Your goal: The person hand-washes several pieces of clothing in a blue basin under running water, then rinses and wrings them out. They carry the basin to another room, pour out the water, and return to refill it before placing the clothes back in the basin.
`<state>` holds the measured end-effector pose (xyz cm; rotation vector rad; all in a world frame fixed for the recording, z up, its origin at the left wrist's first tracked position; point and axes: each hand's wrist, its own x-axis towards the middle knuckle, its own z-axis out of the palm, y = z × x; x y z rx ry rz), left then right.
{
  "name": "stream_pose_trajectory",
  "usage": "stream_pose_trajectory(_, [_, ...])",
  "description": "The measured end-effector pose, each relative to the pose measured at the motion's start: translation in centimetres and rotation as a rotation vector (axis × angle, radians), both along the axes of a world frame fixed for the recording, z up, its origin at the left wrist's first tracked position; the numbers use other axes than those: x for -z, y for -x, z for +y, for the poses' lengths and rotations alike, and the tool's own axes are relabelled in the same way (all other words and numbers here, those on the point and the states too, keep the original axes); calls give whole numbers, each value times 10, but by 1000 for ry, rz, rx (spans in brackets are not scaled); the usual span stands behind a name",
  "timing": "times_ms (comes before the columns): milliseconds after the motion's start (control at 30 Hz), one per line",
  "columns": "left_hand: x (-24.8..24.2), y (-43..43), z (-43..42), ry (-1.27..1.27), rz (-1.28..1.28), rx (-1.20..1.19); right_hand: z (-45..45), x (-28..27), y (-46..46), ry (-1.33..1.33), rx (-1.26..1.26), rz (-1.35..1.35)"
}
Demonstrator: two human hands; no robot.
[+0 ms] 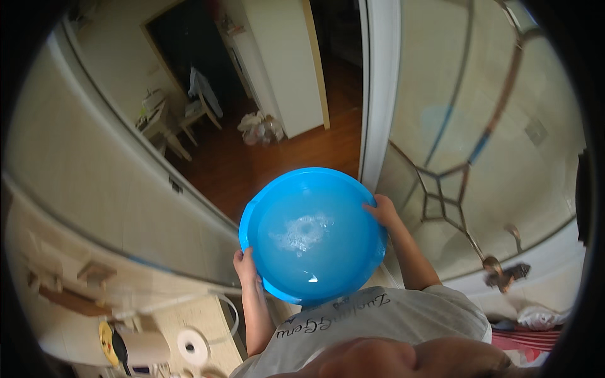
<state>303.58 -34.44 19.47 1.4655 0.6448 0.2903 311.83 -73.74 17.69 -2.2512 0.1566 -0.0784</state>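
Observation:
A round blue plastic basin [315,236] is held level before my body, with cloudy water and a patch of white foam in it. My left hand [246,267] grips its rim at the lower left, thumb over the edge. At the upper right my right hand [382,211] grips the opposite rim, thumb on the inner side. The fingers beneath the rim are hidden on both sides. The near edge of the basin is close to my grey shirt [401,314], which bears writing.
A doorway with a white frame [380,94] opens onto a wooden floor [307,151]. Plastic bags [261,128] lie by a wall beyond, near a chair [201,115]. Patterned glass [496,165] stands at right; a paper roll [193,346] is on the counter at lower left.

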Motion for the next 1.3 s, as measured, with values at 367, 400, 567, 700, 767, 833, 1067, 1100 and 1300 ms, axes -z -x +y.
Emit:
stream_pose_trajectory(367, [-23,-333,51,68,-54,173,50,0,-259,-172,191,89])
stream_pose_trajectory(400, [-22,-356,60,56,-61,161,59,0,-281,-150,182,63])
stream_pose_trajectory(567, [-10,-496,59,133,-43,165,57,3,-411,-158,172,97])
stream_pose_trajectory(700, [-8,-613,46,-18,-86,134,42,-12,-519,-143,210,88])
stream_pose_trajectory(767, [-8,-660,40,20,-119,316,34,-14,-552,-141,235,142])
stream_pose_trajectory(833, [-8,-712,24,18,-95,336,17,-18,-590,-247,279,160])
stream_pose_trajectory(1067, [-12,-897,-77,86,-174,557,-56,-18,-696,-265,524,107])
stream_pose_trajectory(1100, [-9,-927,-96,104,-150,576,-71,-17,-708,-290,590,119])
stream_pose_trajectory(1300, [17,-1080,-239,136,-90,830,-165,-13,-758,-241,814,9])
